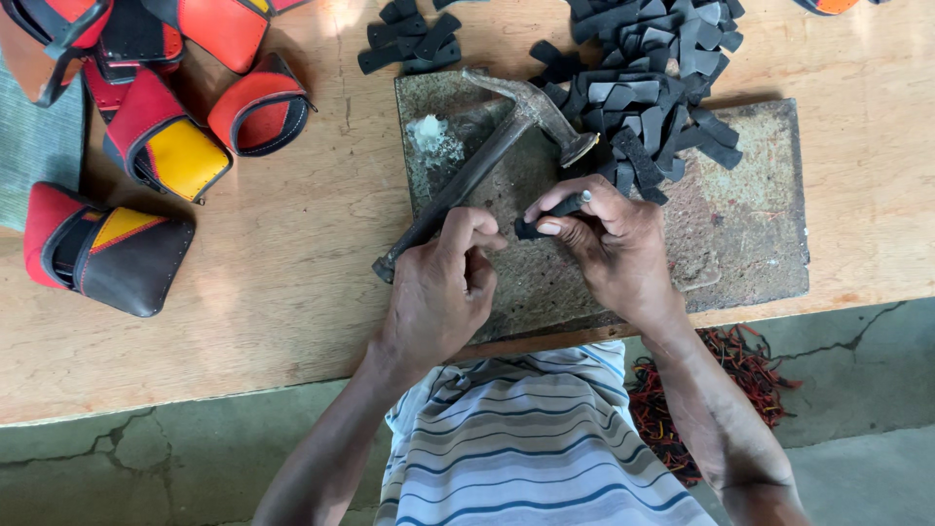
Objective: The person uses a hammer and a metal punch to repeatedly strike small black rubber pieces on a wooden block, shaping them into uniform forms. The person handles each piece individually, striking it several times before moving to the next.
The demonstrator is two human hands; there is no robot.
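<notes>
— What's in that right hand (609,239)?

— A small black strip (551,216), pinched between thumb and fingers, held just over the middle of the stone slab (750,244).

— And the left hand (443,287)?

— Curled loosely beside it, fingertips bent toward the strip. Whether it actually touches the strip, I can't tell from here.

— That hammer?

— The hammer (487,161) lies slantwise on the slab, head toward the far edge, handle running down under the left hand.

— Plenty more strips, I see.

— A heap of black strips (648,107) spills over the slab's far right corner onto the wooden table (292,282). A smaller pile (411,37) sits by the table's far edge. Red, yellow and black leather pieces (161,146) crowd the table's far left corner.
</notes>
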